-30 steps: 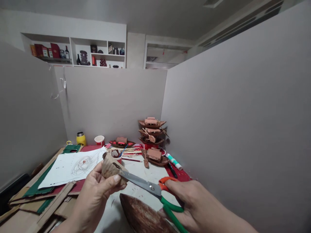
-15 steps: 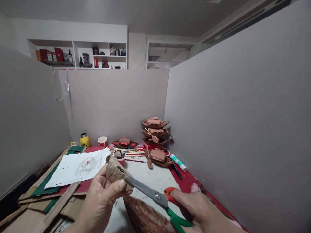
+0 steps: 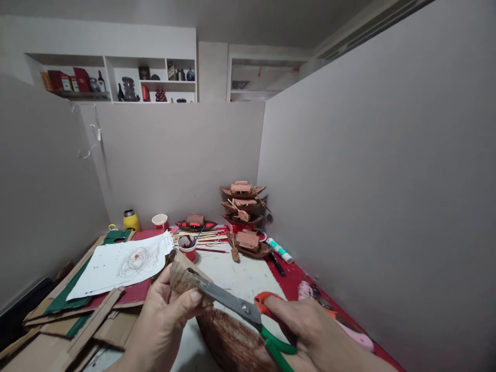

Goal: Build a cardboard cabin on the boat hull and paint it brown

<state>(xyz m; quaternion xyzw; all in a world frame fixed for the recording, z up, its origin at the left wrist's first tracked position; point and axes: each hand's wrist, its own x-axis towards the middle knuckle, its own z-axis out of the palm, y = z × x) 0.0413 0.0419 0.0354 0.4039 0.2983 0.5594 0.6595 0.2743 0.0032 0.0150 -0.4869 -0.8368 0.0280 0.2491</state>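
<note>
My left hand [image 3: 170,310] pinches a curved piece of brown cardboard [image 3: 182,276] between thumb and fingers, with a dark hole or patch near its middle. In my right hand [image 3: 306,330] is a pair of scissors [image 3: 232,302] with one orange and one green handle. The blades point left and their tips touch the cardboard at the dark patch. Below the scissors lies a large reddish-brown, boat-shaped piece [image 3: 232,341], partly hidden by my right hand and the scissors.
Small model boats [image 3: 248,243] are stacked and set at the back. A paint cup [image 3: 187,250] with a brush, thin sticks and a drawing sheet [image 3: 124,263] lie behind my hands. Cardboard strips [image 3: 93,325] are at left. A glue bottle [image 3: 279,251] and marker lie at right.
The view has shifted slightly, moving the background left and up. The scissors and my right hand sit a little further left, with the blades closer together at the cardboard.
</note>
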